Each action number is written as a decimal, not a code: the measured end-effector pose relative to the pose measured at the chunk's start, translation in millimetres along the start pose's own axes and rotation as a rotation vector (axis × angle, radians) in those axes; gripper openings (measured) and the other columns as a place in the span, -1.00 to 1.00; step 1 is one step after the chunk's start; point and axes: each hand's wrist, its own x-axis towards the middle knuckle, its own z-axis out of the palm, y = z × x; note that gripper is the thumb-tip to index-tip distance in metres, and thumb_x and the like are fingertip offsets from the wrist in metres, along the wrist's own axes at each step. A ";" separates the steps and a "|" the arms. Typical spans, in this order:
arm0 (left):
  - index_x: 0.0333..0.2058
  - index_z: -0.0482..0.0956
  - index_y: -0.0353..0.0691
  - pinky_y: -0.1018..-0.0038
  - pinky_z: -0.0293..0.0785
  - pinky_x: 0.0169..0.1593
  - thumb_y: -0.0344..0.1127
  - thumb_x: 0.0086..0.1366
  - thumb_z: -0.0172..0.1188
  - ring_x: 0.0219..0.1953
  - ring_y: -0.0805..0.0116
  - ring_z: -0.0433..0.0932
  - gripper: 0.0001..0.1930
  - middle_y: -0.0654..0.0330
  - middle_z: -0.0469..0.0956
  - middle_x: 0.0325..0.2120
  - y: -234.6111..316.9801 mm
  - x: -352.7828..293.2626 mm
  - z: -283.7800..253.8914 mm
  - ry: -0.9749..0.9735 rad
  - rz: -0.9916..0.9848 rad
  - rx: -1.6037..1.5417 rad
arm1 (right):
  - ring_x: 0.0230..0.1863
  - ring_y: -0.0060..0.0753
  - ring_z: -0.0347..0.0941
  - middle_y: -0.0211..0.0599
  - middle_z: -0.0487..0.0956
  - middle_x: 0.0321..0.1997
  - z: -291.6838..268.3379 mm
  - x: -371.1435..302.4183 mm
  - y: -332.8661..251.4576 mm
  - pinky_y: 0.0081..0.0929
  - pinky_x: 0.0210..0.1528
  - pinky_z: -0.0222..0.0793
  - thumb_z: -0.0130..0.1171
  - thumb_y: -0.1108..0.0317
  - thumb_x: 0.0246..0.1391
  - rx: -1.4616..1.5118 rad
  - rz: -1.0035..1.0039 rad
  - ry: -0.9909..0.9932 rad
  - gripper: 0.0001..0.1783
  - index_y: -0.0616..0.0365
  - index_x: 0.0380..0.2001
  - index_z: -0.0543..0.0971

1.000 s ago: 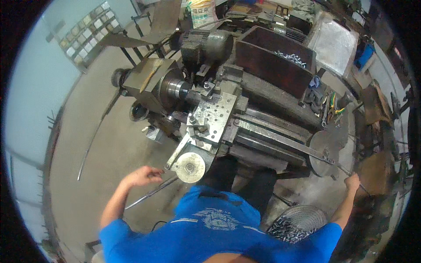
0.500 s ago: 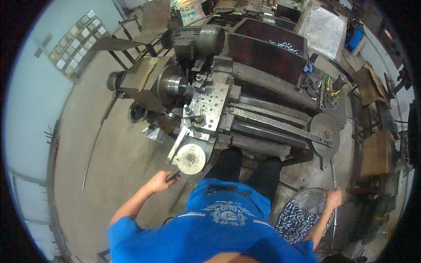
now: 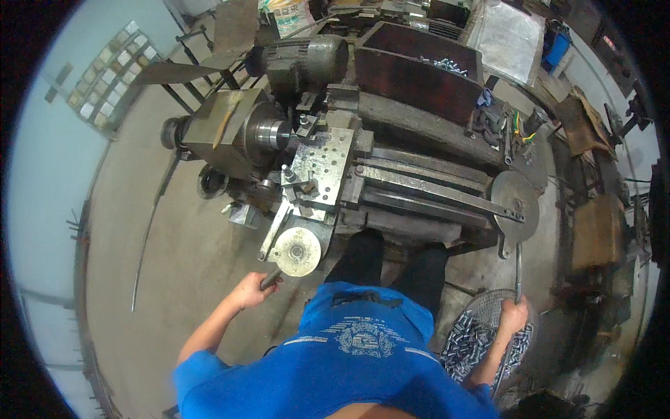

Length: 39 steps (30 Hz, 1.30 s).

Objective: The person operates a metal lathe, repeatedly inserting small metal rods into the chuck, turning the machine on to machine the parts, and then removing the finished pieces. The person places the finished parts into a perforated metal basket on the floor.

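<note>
The left grip (image 3: 252,290) is wrapped round a short handle (image 3: 269,279), a pale disc (image 3: 296,251) just beyond; the right grip (image 3: 514,315) is curled round a long rod (image 3: 518,272) (metal pieces (image 3: 462,342) lie beneath), a grey disc (image 3: 515,199) ahead.

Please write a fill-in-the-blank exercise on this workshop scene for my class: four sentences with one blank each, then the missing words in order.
1. Of the left hand and the right hand, the one nearer the basket is the ____ hand.
2. Of the pale disc and the grey disc, the one nearer the left hand is the ____ disc.
3. The short handle is gripped by the ____ hand.
4. The person's shirt is ____ with pale print.

Missing words: right; pale; left; blue.
</note>
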 end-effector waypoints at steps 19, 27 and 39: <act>-0.28 0.55 -0.24 0.40 0.42 -0.22 -0.25 0.12 0.16 -0.34 0.36 0.54 -0.77 0.10 0.59 -0.40 13.8 19.3 -4.2 -0.045 -0.049 0.074 | -0.33 0.10 0.45 0.05 0.54 -0.33 -4.4 -66.7 131.5 -0.14 -0.30 0.33 0.10 0.20 -0.24 -0.276 0.093 -0.193 -0.50 0.26 -0.18 0.50; -0.30 0.57 -0.20 0.42 0.41 -0.17 -0.36 0.12 0.10 -0.31 0.36 0.55 -0.83 0.15 0.60 -0.39 -12.7 29.0 0.2 -0.190 0.068 -0.121 | -0.33 0.19 0.40 0.14 0.51 -0.36 1.3 -121.2 234.5 -0.04 -0.30 0.30 0.14 0.09 -0.25 -0.141 0.342 -0.108 -0.50 0.34 -0.33 0.49; -0.32 0.55 -0.21 0.47 0.41 -0.17 -0.51 0.09 0.04 -0.30 0.40 0.52 -0.82 0.22 0.58 -0.39 17.1 26.9 -8.1 -0.201 0.013 -0.095 | -0.37 0.16 0.43 0.07 0.48 -0.50 -8.8 -131.2 255.9 -0.03 -0.33 0.31 0.11 0.11 -0.15 -0.350 0.053 -0.167 -0.64 0.27 -0.55 0.52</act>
